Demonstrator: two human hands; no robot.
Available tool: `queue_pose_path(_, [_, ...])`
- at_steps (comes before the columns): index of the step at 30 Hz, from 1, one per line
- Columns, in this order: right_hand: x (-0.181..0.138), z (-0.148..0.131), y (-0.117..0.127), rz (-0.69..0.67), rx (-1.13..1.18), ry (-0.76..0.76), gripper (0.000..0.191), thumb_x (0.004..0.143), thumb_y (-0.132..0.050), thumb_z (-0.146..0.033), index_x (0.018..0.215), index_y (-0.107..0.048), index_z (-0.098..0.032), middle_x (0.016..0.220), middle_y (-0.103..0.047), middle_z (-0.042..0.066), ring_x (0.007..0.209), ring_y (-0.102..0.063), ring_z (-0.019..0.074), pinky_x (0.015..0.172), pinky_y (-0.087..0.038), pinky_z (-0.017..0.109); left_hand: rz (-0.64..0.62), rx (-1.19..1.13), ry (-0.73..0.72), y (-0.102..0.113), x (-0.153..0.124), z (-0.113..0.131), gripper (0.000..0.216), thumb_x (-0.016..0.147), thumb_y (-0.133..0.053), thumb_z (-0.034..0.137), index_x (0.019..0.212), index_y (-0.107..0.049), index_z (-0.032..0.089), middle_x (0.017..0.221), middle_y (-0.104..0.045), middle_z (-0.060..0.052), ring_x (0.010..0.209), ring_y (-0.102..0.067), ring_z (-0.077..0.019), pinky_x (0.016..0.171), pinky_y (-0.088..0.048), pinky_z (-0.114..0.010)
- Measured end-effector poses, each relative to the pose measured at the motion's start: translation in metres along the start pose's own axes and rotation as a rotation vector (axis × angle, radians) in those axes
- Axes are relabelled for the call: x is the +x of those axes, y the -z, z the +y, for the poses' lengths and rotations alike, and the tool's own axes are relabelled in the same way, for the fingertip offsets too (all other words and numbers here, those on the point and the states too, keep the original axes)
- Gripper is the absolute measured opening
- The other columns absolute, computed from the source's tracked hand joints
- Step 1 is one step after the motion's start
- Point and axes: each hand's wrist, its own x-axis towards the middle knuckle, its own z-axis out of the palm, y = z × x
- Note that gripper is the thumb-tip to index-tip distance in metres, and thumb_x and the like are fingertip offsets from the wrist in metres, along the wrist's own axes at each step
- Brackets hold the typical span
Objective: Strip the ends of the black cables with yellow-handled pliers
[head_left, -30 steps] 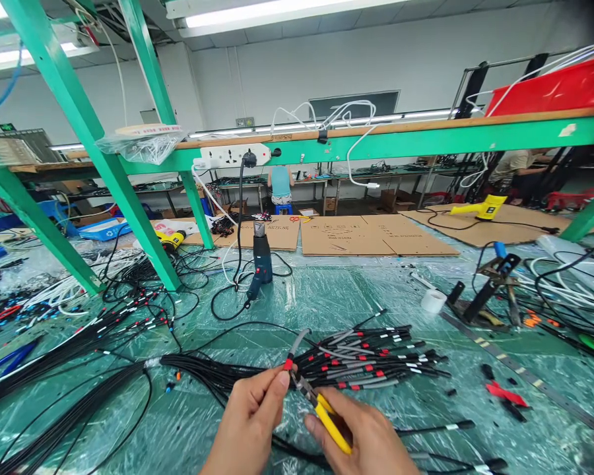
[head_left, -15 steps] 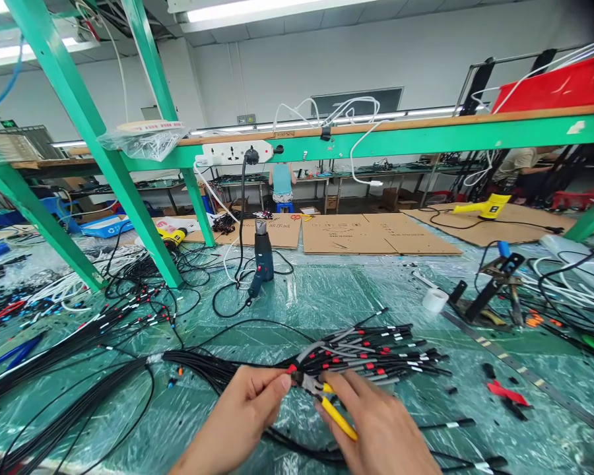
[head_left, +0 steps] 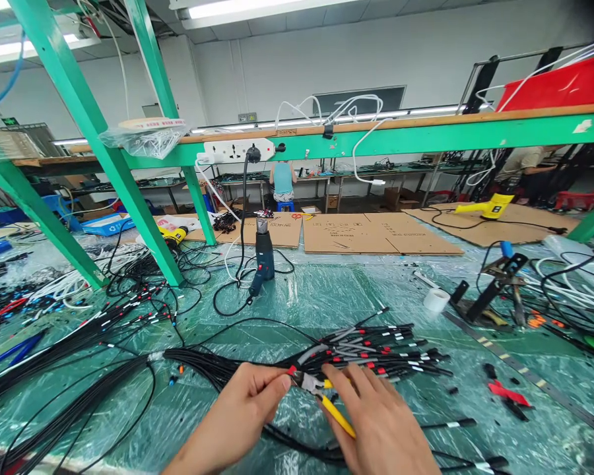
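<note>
One red-banded cable (head_left: 292, 371), pinched beside the pliers (head_left: 337, 417)

We have the cable low in the middle of the view, over the counter (head_left: 321, 293) with its green covering. Our left hand (head_left: 247, 402) grips it with thumb and forefinger pressed together, the red band showing at the fingertips. Our right hand (head_left: 379, 415) has its fingers curled around the pliers' yellow handles, which stand somewhat apart. The metal jaws reach to the red band; we cannot tell whether they bite on anything.

Just beyond our hands a grey sleeve (head_left: 311, 355) slants up to the right, and a bundle of black cables (head_left: 205, 361) runs from the left to a fan of ends marked with red and white. A dark heat gun (head_left: 264, 257) stands nozzle up farther back. To our right we see a white roll (head_left: 435, 300), a metal stand (head_left: 490, 290) beside it, and, nearer us, a red scrap (head_left: 509, 394). Behind the heat gun, flattened cardboard (head_left: 351, 235) lies across the counter.
</note>
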Motion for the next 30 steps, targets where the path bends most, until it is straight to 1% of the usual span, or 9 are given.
queue_pose_path(5, [0.002, -0.008, 0.009, -0.275, 0.322, -0.132, 0.020, 0.093, -0.051, -0.032, 0.106, -0.063, -0.023, 0.087, -0.068, 0.004, 0.072, -0.066, 0.0199, 0.064, -0.048, 0.028, -0.042, -0.032, 0.015, 0.003, -0.001, 0.002, 0.048, 0.087, -0.056, 0.058, 0.062, -0.043, 0.019, 0.052, -0.021, 0.011, 0.050, -0.013, -0.0081, 0.047, -0.008, -0.026])
queue_pose_path(8, [0.003, -0.014, 0.014, -0.442, 0.504, -0.211, 0.027, 0.097, -0.045, -0.040, 0.086, -0.062, -0.023, 0.073, -0.066, 0.000, 0.064, -0.063, 0.0160, 0.058, -0.045, 0.024, -0.029, -0.019, 0.008, 0.003, -0.001, 0.001, 0.046, 0.088, -0.056, 0.056, 0.064, -0.045, 0.019, 0.053, -0.022, 0.010, 0.051, -0.013, -0.0083, 0.048, -0.008, -0.026])
queue_pose_path(11, [0.002, -0.013, 0.011, -0.279, 0.351, -0.179, 0.021, 0.093, -0.049, -0.033, 0.105, -0.063, -0.023, 0.090, -0.069, 0.005, 0.078, -0.067, 0.0218, 0.068, -0.050, 0.031, -0.015, -0.021, 0.018, 0.004, 0.000, 0.000, 0.047, 0.087, -0.055, 0.058, 0.062, -0.042, 0.020, 0.053, -0.020, 0.011, 0.051, -0.012, -0.0084, 0.048, -0.008, -0.026])
queue_pose_path(14, [-0.001, -0.009, 0.004, -0.048, 0.092, -0.077, 0.041, 0.083, -0.057, -0.023, 0.124, -0.058, -0.021, 0.104, -0.067, 0.012, 0.090, -0.066, 0.0314, 0.077, -0.052, 0.045, -0.038, 0.002, 0.024, 0.005, 0.000, 0.002, 0.048, 0.086, -0.055, 0.059, 0.061, -0.041, 0.020, 0.052, -0.020, 0.011, 0.051, -0.012, -0.0086, 0.047, -0.008, -0.027])
queue_pose_path(16, [-0.003, -0.008, 0.000, -0.013, 0.039, -0.057, 0.044, 0.079, -0.057, -0.020, 0.123, -0.059, -0.021, 0.103, -0.067, 0.013, 0.088, -0.066, 0.0324, 0.074, -0.052, 0.045, -0.050, 0.022, 0.026, 0.005, 0.000, 0.005, 0.048, 0.086, -0.055, 0.059, 0.061, -0.042, 0.020, 0.051, -0.020, 0.011, 0.050, -0.012, -0.0086, 0.047, -0.007, -0.027])
queue_pose_path(20, [0.001, -0.013, 0.008, -0.253, 0.335, -0.206, 0.020, 0.092, -0.048, -0.032, 0.103, -0.062, -0.024, 0.089, -0.068, 0.006, 0.074, -0.066, 0.0239, 0.065, -0.048, 0.033, -0.051, 0.020, 0.008, 0.004, -0.001, 0.011, 0.047, 0.087, -0.055, 0.058, 0.061, -0.042, 0.020, 0.052, -0.020, 0.010, 0.051, -0.012, -0.0085, 0.047, -0.007, -0.027])
queue_pose_path(25, [0.010, -0.019, 0.024, -0.672, 0.918, -0.337, 0.039, 0.097, -0.036, -0.051, 0.076, -0.052, -0.021, 0.065, -0.058, -0.001, 0.057, -0.056, 0.0141, 0.054, -0.040, 0.023, -0.007, 0.044, -0.006, 0.003, -0.003, 0.009, 0.044, 0.089, -0.055, 0.055, 0.066, -0.050, 0.017, 0.056, -0.020, 0.009, 0.054, -0.013, -0.0089, 0.049, -0.008, -0.027])
queue_pose_path(27, [0.009, -0.020, 0.021, -0.612, 0.828, -0.324, 0.037, 0.096, -0.038, -0.049, 0.080, -0.054, -0.021, 0.067, -0.059, -0.001, 0.059, -0.056, 0.0150, 0.055, -0.040, 0.024, 0.006, 0.031, 0.008, 0.004, -0.002, 0.006, 0.043, 0.088, -0.055, 0.055, 0.068, -0.052, 0.017, 0.056, -0.020, 0.009, 0.054, -0.014, -0.0089, 0.049, -0.008, -0.026])
queue_pose_path(30, [0.003, -0.018, 0.008, -0.299, 0.436, -0.229, 0.023, 0.094, -0.046, -0.039, 0.102, -0.060, -0.022, 0.085, -0.065, 0.004, 0.073, -0.062, 0.0209, 0.065, -0.045, 0.030, -0.006, 0.001, 0.016, 0.005, -0.001, 0.004, 0.046, 0.087, -0.056, 0.057, 0.065, -0.048, 0.018, 0.054, -0.019, 0.010, 0.052, -0.013, -0.0085, 0.048, -0.008, -0.027])
